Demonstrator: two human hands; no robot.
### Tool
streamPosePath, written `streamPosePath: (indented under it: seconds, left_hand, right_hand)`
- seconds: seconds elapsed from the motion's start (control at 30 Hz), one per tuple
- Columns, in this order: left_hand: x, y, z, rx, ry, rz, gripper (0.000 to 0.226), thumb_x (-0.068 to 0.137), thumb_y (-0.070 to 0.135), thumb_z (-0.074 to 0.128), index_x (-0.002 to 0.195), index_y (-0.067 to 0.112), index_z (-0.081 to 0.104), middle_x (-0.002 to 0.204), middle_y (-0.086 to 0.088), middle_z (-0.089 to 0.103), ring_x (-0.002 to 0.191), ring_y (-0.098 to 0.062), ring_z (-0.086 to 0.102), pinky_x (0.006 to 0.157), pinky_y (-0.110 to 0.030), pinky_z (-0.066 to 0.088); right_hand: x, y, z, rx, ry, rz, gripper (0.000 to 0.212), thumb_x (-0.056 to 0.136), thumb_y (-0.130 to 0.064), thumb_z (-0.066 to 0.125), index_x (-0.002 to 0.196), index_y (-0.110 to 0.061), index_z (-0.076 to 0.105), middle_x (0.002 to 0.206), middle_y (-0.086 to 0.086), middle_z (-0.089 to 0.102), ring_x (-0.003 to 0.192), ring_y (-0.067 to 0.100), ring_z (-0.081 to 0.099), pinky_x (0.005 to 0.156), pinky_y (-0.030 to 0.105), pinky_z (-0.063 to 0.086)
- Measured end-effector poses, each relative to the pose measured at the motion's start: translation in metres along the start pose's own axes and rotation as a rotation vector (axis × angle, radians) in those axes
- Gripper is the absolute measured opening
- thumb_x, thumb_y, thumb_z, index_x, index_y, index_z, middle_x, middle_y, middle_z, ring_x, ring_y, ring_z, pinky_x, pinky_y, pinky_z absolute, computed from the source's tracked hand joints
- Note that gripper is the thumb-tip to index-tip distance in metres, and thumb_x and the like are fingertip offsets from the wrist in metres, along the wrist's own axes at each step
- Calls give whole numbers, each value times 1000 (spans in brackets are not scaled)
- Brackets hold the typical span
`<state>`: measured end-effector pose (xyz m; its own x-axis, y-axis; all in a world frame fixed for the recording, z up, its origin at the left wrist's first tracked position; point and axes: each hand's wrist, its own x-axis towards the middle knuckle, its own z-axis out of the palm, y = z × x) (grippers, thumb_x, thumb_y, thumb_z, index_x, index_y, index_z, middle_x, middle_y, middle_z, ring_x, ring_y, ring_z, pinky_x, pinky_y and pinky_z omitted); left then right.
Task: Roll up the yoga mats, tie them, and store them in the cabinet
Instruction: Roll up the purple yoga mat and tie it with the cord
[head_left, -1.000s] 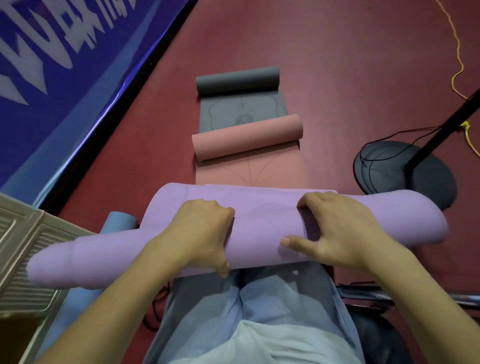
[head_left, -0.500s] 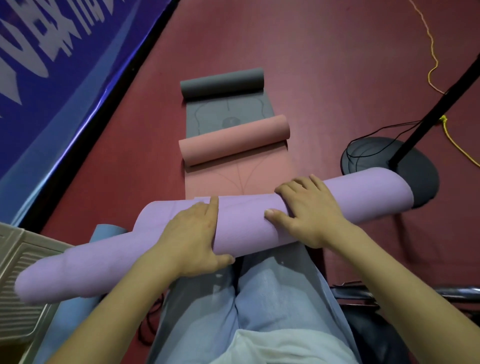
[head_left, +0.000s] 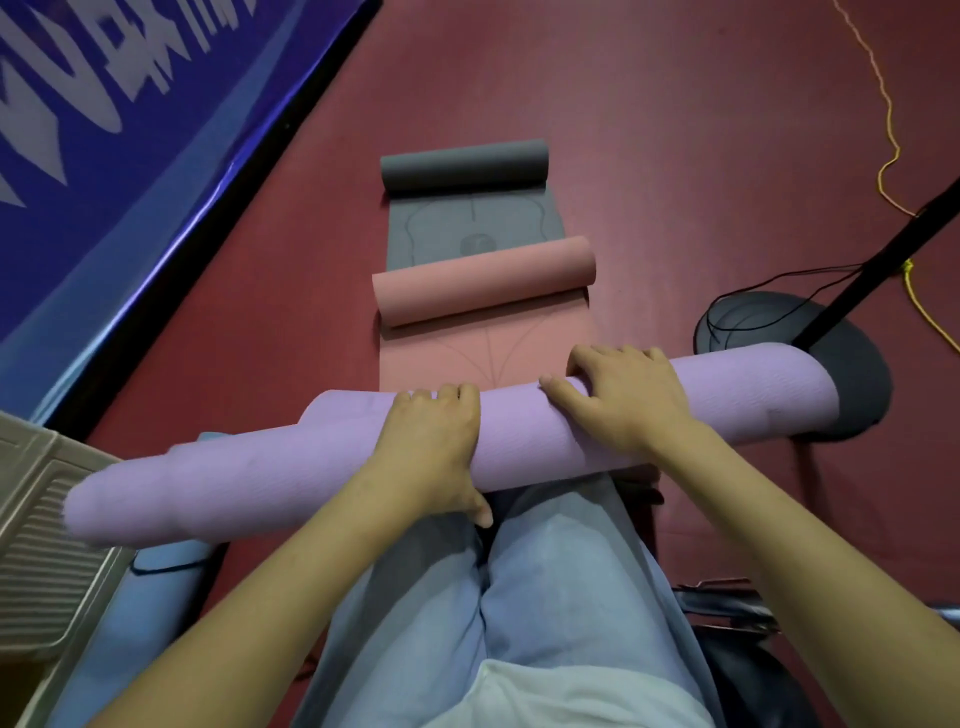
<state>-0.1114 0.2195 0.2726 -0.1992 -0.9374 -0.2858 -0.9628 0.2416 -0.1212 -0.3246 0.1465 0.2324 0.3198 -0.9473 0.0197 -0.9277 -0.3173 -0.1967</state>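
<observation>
Purple mat (head_left: 291, 467) rolled tighter; left hand (head_left: 431, 447) and right hand (head_left: 623, 405) grip it.

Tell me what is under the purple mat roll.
The purple mat roll lies across the person's lap, gripped by the left hand and the right hand. Below it show light trousers and a blue mat; anything directly beneath is hidden.

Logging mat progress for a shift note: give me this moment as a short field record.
purple mat: rolled, across the person's lap
left hand: grips the roll
right hand: grips the roll
pink mat: partly rolled, on the floor
grey mat: partly rolled, beyond the pink one
tie: none visible
</observation>
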Motion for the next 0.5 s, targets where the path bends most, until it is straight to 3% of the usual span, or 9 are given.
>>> streamPosePath:
  seconds: [0.07,0.2,0.3,0.43,0.5]
  left_hand:
    - [0,-10,1,-68,31,32,88,54,68,83,113,18,43,111,1,59,92,-24,57,72,-33,32]
    - [-9,-21,1,-31,83,79,73,54,65,75,103,22,44,100,4,64,82,-24,59,65,-34,32]
    - [-18,-22,-5,19,87,116,70,52,71,71,94,24,42,90,8,62,75,-22,60,59,-34,33]
    - [-37,-20,-8,37,48,132,71,50,75,68,93,24,43,87,9,61,72,-22,59,58,-34,28]
    - [-47,-20,-9,22,25,134,73,49,77,68,93,25,43,86,9,61,73,-22,59,59,-35,30]
  right_hand:
    - [5,-3,-5,13,-12,2,52,91,-72,32,82,-25,54,86,-3,65,79,25,55,84,43,36]
    - [-5,-10,-10,9,-7,-22,55,94,-71,35,84,-21,57,85,3,65,79,29,54,73,40,33]
    - [-21,-12,-17,10,-46,-7,60,94,-73,31,94,-21,59,87,5,67,78,30,49,73,40,33]
    - [-39,-17,-30,27,-145,6,66,90,-79,26,98,-24,60,91,8,69,84,34,59,75,41,45]
    - [-52,-23,-35,34,-168,-10,66,90,-79,25,98,-24,61,93,7,70,82,32,56,73,40,41]
